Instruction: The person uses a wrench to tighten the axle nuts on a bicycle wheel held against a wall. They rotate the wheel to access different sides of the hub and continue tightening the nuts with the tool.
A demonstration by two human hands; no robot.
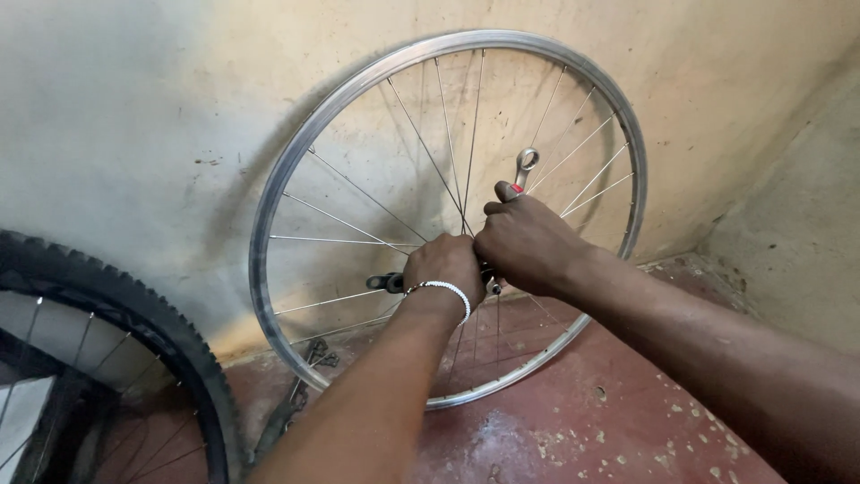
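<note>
A bare silver bicycle wheel rim with thin spokes stands on the floor and leans against the wall. My left hand, with a white bead bracelet at the wrist, is closed around the hub at the wheel's centre; the dark axle end sticks out to its left. My right hand grips a metal ring spanner whose ring end points up past my fingers; its lower end sits at the hub, hidden by both hands.
A second wheel with a knobbly black tyre stands at the lower left. Dark metal tools lie on the red floor by the rim's bottom. The walls meet in a corner at the right.
</note>
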